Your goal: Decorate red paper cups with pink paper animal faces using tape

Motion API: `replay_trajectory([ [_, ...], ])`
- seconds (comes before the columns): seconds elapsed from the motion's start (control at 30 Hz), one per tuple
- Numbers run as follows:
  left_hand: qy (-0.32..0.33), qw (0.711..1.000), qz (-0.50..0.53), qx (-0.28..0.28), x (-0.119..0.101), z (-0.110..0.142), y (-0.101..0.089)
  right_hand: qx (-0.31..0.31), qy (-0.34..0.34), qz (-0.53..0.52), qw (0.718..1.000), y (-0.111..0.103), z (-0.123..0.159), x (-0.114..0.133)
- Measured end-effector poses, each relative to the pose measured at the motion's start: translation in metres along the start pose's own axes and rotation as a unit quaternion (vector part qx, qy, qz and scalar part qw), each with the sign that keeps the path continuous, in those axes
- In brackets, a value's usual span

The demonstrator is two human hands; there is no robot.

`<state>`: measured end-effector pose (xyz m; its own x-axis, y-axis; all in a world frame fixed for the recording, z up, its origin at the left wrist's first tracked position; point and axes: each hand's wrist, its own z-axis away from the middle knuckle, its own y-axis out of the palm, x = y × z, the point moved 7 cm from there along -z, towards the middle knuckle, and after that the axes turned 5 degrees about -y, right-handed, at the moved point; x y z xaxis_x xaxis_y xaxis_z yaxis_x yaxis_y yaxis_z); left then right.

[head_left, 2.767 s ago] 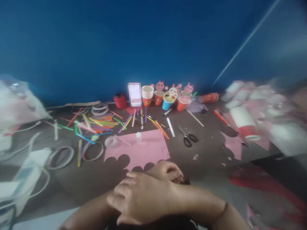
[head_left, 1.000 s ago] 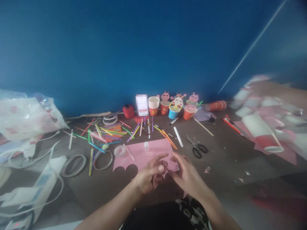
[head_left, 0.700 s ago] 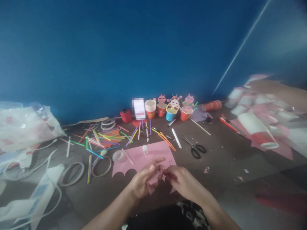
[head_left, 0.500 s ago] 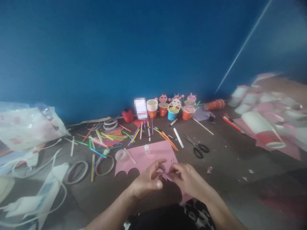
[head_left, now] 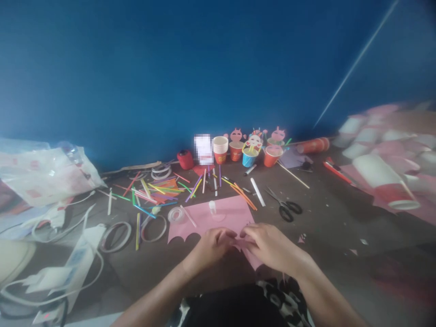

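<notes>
My left hand (head_left: pixel 214 245) and my right hand (head_left: pixel 272 247) meet low in the head view, fingers curled and pinching a small piece of pink paper (head_left: pixel 241 243) between them. Most of that piece is hidden by the fingers. Under and behind the hands lies a larger pink paper sheet (head_left: pixel 200 223) with scalloped cut-outs along its near edge. On the sheet rest a roll of clear tape (head_left: pixel 176 215), a pale straw piece (head_left: pixel 188 215) and a small white upright object (head_left: pixel 212 207) whose kind I cannot make out. Black-handled scissors (head_left: pixel 288 210) lie to the right.
Colored straws (head_left: pixel 156 188) and tape rolls (head_left: pixel 116 237) spread on the left, near a power strip (head_left: pixel 85 259). Decorated paper cups (head_left: pixel 250 157) and a cup stack (head_left: pixel 220 150) stand at the back. A red utility knife (head_left: pixel 337 173) and heaped cups (head_left: pixel 384 179) are on the right.
My left fingers, which were spread, have closed in against the pink piece beside my right hand. The whole view has shifted slightly, with the table things a little farther right.
</notes>
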<state>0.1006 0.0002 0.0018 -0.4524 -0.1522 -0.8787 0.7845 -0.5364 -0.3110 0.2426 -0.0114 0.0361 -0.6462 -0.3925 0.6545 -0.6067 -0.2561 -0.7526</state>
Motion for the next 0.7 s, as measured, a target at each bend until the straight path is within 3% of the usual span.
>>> replay_trajectory([
  [0.13, -0.044, 0.989, 0.136, 0.022, 0.008, -0.003, -0.001, -0.022, 0.026, -0.004, 0.999, -0.004, -0.001, -0.009],
  [0.3, -0.077, 0.942, 0.327, 0.031, 0.015, -0.008, 0.002, -0.037, 0.079, -0.049, 0.995, -0.012, 0.0, -0.027],
  [0.5, -0.118, 0.912, 0.387, 0.066, 0.024, -0.011, 0.009, -0.019, 0.108, -0.13, 0.986, -0.008, 0.001, -0.04],
  [0.7, -0.122, 0.908, 0.394, 0.069, 0.023, -0.011, 0.011, -0.006, 0.099, -0.172, 0.98, -0.007, -0.001, -0.041],
])
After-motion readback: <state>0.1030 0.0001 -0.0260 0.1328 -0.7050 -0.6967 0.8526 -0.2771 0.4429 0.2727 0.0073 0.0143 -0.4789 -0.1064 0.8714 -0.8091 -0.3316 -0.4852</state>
